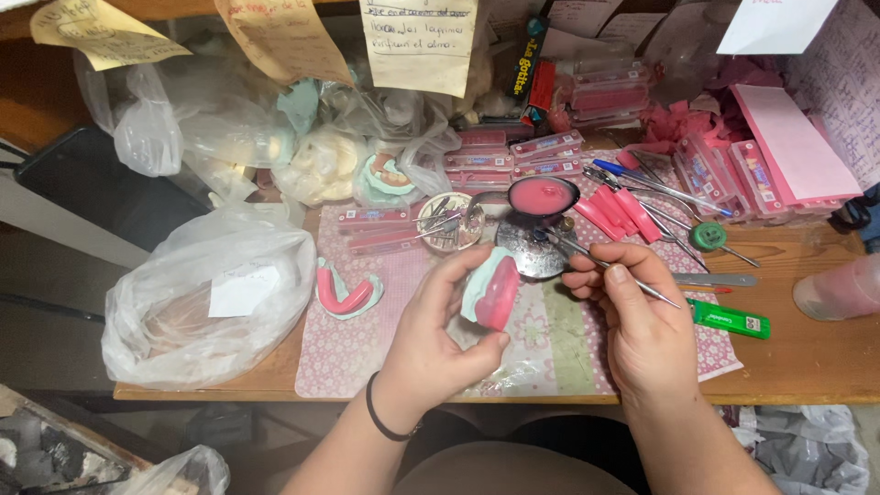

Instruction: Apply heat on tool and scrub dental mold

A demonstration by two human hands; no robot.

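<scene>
Head view, looking down on a cluttered wooden workbench (807, 362) spread with a pink patterned mat (367, 339). The left hand (440, 339) is curled around a pale green dental cast carrying a pink wax rim (492, 291), thumb on the near side and fingers wrapped behind, tilting the wax face up toward the camera and the other hand, seemingly so the surface can be reached. The right hand (642, 321) pinches a slim metal wax instrument (600, 266) between thumb and forefingers, pen-fashion; its tip points back past the cast toward a spoon of melted pink wax (543, 195), which sits just behind the cast over a round metal burner (532, 247), likely kept there to stay soft and within reach.

Left of the cast, a second green cast with a pink wax rim (346, 295) lies flat on the mat, and farther left sits a clear plastic bag (211, 293). Right of the cast, beyond the right hand, a green lighter (731, 319) lies on the bare wood. Behind the cast, pink wax strips (616, 213) and boxes of artificial teeth (513, 156) crowd the back of the bench.
</scene>
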